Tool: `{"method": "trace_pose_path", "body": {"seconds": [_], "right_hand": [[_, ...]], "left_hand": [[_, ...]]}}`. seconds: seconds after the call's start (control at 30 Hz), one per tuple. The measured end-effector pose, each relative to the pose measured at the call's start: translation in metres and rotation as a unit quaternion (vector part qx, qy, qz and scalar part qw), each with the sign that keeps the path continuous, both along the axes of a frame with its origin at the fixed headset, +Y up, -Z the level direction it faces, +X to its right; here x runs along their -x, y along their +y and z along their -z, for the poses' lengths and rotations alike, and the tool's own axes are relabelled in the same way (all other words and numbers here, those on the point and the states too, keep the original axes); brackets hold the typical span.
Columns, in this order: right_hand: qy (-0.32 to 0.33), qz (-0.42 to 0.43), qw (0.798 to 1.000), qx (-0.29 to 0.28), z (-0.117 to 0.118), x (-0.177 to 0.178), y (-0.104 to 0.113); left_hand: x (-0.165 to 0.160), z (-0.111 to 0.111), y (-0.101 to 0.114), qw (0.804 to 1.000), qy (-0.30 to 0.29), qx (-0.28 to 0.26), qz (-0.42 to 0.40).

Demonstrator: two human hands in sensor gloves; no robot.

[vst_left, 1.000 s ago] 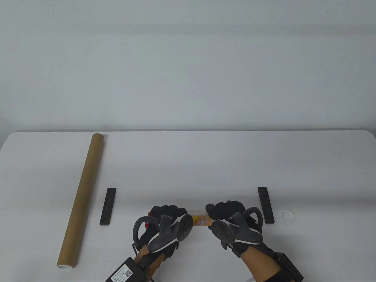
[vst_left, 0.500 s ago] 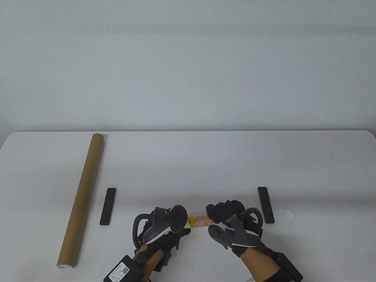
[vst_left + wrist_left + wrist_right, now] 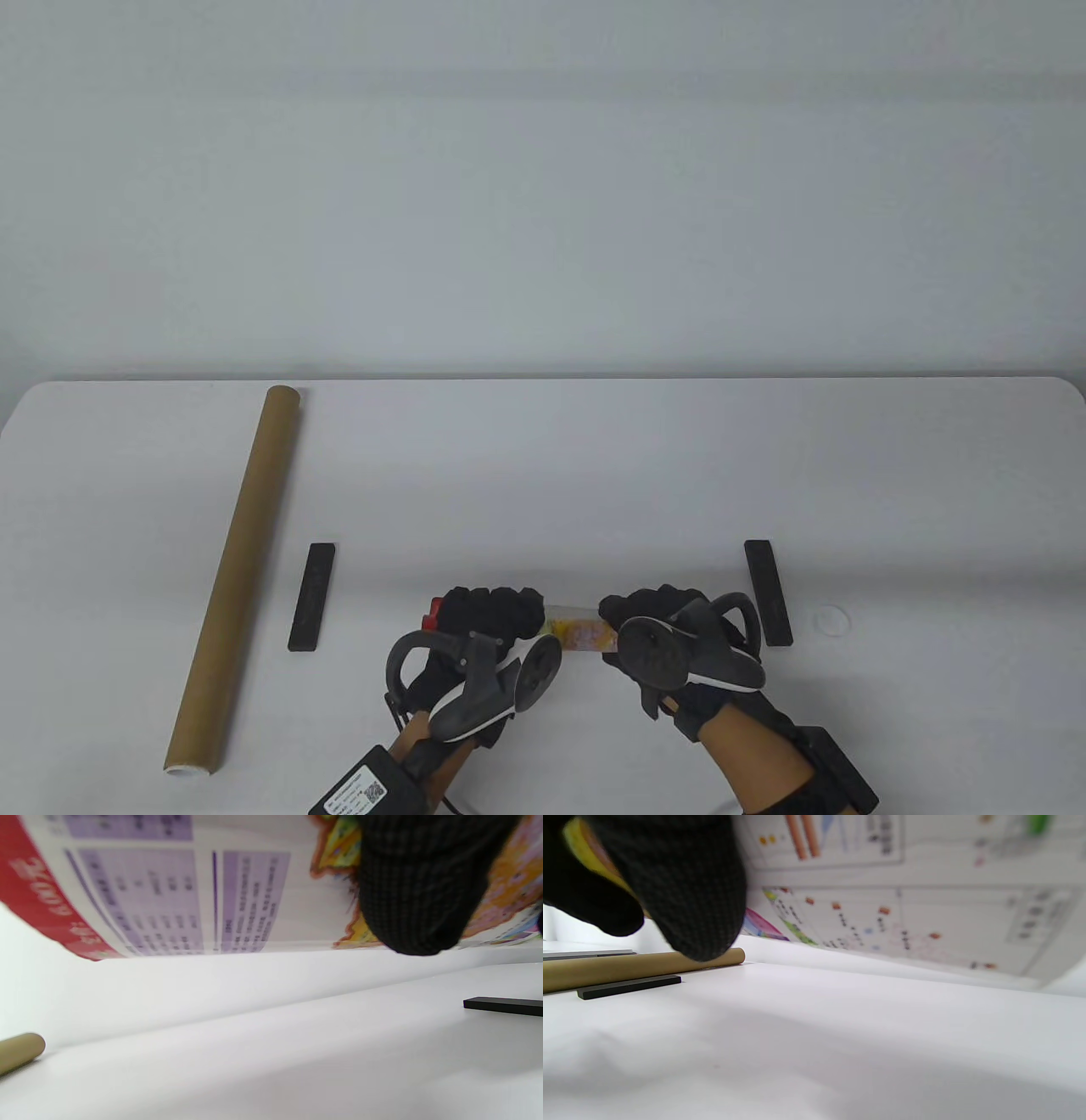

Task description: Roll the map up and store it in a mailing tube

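From above, the map (image 3: 577, 635) is a tight roll near the counter's (image 3: 543, 475) 6 o'clock edge, left hand (image 3: 488, 620) and right hand (image 3: 657, 615) each wrapped around an end. The tube (image 3: 233, 577) lies off at 9 o'clock. Only the wrist cams show the print: purple tables and a red border on the left (image 3: 169, 899), legend boxes on the right (image 3: 903, 899).

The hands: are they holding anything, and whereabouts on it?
Both grip the rolled map: the left hand near its left end, the right hand near its right end.

Table cam high, front-on, far; wrist cams low, close under map (image 3: 178, 899); both share tube (image 3: 628, 967).
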State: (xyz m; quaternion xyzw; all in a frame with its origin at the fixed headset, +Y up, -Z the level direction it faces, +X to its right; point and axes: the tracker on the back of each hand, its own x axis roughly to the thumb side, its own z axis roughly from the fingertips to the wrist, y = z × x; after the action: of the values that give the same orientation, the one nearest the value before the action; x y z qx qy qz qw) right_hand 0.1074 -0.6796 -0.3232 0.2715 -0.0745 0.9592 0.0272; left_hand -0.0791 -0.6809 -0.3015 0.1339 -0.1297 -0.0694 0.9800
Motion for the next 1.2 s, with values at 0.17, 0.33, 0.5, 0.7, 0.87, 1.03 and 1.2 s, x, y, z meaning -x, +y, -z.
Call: {"method": "trace_pose_path", "body": {"seconds": [0.17,0.33,0.5,0.7,0.87,1.03,1.2], "right_hand": [[0.003,-0.004,1.000,-0.013,-0.001,0.001,-0.002],[0.004,-0.029,0.998,-0.052,-0.006,0.005,-0.001],[0.010,-0.062,0.994,-0.089,-0.011,0.009,0.000],[0.012,-0.075,0.993,-0.089,-0.012,0.011,-0.001],[0.009,-0.071,0.994,-0.079,-0.010,0.011,-0.001],[0.004,-0.049,0.997,-0.054,-0.007,0.008,0.000],[0.005,-0.011,1.000,-0.011,-0.002,0.002,-0.002]], "left_hand": [[0.001,0.002,0.001,0.999,0.004,0.033,-0.003],[0.004,0.007,0.000,0.996,0.012,0.089,-0.028],[0.011,0.016,-0.005,0.981,0.023,0.179,-0.070],[0.014,0.020,-0.009,0.971,0.018,0.219,-0.090],[0.011,0.016,-0.008,0.982,0.017,0.175,-0.073],[0.006,0.009,-0.004,0.993,0.018,0.106,-0.040],[0.003,0.003,-0.001,0.999,0.006,0.036,-0.016]]}}
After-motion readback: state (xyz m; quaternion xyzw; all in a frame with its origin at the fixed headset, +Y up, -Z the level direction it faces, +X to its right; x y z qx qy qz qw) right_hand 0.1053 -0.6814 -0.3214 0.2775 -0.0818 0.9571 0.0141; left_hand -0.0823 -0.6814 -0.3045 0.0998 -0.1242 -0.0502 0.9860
